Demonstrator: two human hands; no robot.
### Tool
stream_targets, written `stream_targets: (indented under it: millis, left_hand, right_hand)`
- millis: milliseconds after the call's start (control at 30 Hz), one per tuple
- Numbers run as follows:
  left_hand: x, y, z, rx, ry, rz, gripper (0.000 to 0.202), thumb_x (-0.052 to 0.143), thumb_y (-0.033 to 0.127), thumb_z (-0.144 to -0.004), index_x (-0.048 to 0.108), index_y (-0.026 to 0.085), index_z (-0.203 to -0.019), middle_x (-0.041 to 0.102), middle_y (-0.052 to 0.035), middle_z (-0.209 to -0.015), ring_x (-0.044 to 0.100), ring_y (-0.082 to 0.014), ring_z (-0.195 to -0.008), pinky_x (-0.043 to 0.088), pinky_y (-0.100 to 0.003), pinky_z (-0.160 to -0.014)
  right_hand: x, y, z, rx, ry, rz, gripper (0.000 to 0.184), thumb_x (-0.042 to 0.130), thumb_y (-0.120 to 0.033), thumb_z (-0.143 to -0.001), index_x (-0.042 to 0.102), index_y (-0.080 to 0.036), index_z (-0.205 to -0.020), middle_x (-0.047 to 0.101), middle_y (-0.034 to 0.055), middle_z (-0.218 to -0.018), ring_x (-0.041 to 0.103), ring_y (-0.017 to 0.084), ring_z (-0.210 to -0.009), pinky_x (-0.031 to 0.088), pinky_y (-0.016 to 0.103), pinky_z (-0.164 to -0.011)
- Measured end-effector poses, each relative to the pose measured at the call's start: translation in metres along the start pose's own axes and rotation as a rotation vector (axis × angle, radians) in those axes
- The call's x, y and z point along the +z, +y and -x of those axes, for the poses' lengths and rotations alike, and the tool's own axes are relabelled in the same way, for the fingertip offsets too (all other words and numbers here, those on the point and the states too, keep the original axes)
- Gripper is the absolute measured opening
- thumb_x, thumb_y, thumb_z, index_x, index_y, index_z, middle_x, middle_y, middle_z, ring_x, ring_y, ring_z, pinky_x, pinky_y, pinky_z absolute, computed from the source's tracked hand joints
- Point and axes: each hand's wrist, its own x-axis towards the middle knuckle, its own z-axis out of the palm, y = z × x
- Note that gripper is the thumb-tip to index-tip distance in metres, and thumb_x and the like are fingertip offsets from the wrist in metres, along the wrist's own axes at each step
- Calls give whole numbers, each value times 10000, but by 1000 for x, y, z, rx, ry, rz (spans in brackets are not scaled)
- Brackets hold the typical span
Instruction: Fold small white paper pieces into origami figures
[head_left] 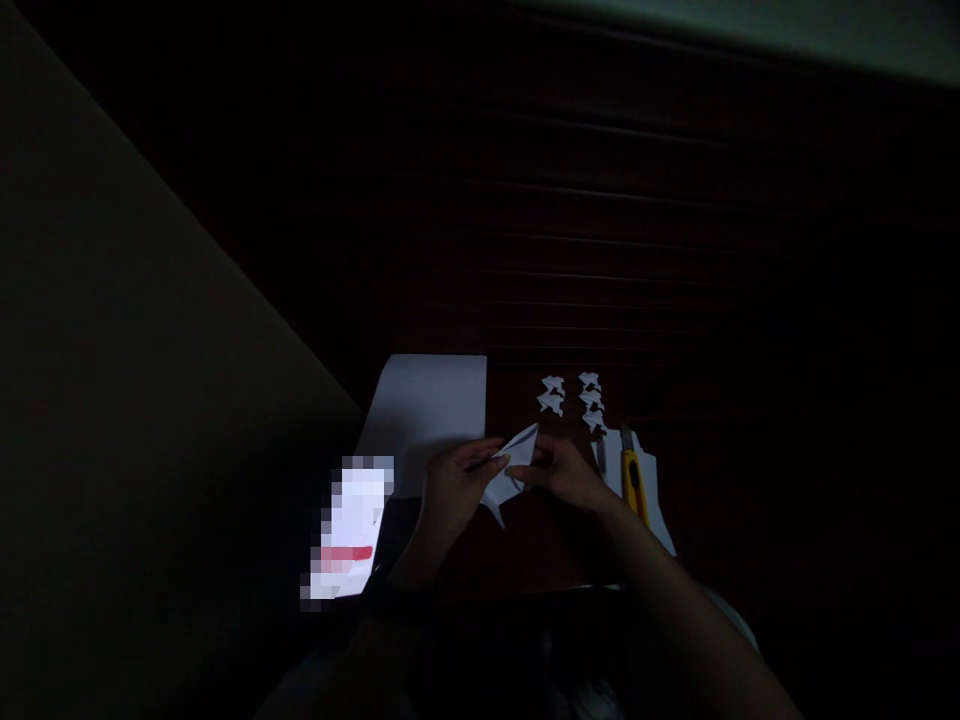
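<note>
Between my two hands is a partly folded piece of white paper (pixel 519 452), with one corner pointing up and a narrow point hanging below. My left hand (pixel 459 482) pinches its left side, thumb on top. From the right, my right hand (pixel 561 472) grips the other side, its fingers partly behind the paper. Past the hands, several small folded white paper figures (pixel 551 403) lie on the dark table (pixel 517 560) in two columns. The exact folds are hard to make out in the dim light.
A stack of white sheets (pixel 435 400) lies at the left. A lit screen (pixel 349 530), blurred out, glows at the lower left. On the right, a yellow utility knife (pixel 634 485) rests on cut paper (pixel 657 500). Dark slatted wood (pixel 585 250) rises behind the table.
</note>
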Motion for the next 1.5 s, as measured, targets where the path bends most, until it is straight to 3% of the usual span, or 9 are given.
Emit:
stream_targets:
  millis: [200, 367, 633, 900, 1267, 1500]
  left_hand:
    - [-10, -4, -3, 9, -166, 66, 363, 644, 209, -702, 633, 165, -1063, 677, -95, -1051, 636, -233, -954, 507, -355, -820]
    - [-11, -9, -5, -17, -121, 30, 306, 640, 212, -700, 661, 154, -999, 687, -101, -1019, 639, -229, -942, 498, -348, -825]
    - [-10, 0, -2, -101, -142, -20, 240, 636, 247, -706, 699, 149, -916, 712, -97, -937, 658, -237, -868, 505, -350, -779]
    - [-11, -1, -1, -77, -131, 34, 240, 637, 219, -695, 691, 139, -915, 714, -104, -917, 669, -233, -825, 520, -330, -723]
    - [-10, -4, -3, -53, -61, -19, 270, 656, 215, -678, 655, 147, -939, 716, -92, -876, 673, -228, -818, 529, -308, -696]
    - [-6, 2, 2, 48, -33, -97, 262, 603, 236, -736, 686, 177, -977, 704, -72, -982, 658, -222, -894, 509, -330, -807]
  right_hand:
    - [-7, 5, 0, 99, 94, -109, 426, 744, -317, -630, 585, -160, -992, 657, 47, -828, 625, 169, -668, 520, 277, -537]
    - [-7, 5, 0, 131, 106, -135, 439, 755, -317, -616, 565, -168, -982, 649, 40, -807, 634, 177, -676, 533, 280, -523]
    - [-4, 3, 3, 111, -13, -63, 424, 709, -326, -679, 544, -172, -1038, 652, 47, -835, 635, 166, -685, 536, 256, -515]
    - [1, 8, 1, 51, 49, 145, 400, 643, -357, -735, 510, -200, -1078, 629, 40, -835, 608, 159, -635, 504, 237, -425]
    - [7, 6, 1, -122, 160, 389, 310, 623, -266, -754, 557, -205, -1050, 644, 40, -903, 598, 162, -726, 472, 272, -632]
    - [6, 11, -1, -102, 215, 385, 257, 623, -302, -753, 586, -202, -987, 647, 31, -825, 589, 159, -686, 461, 267, -611]
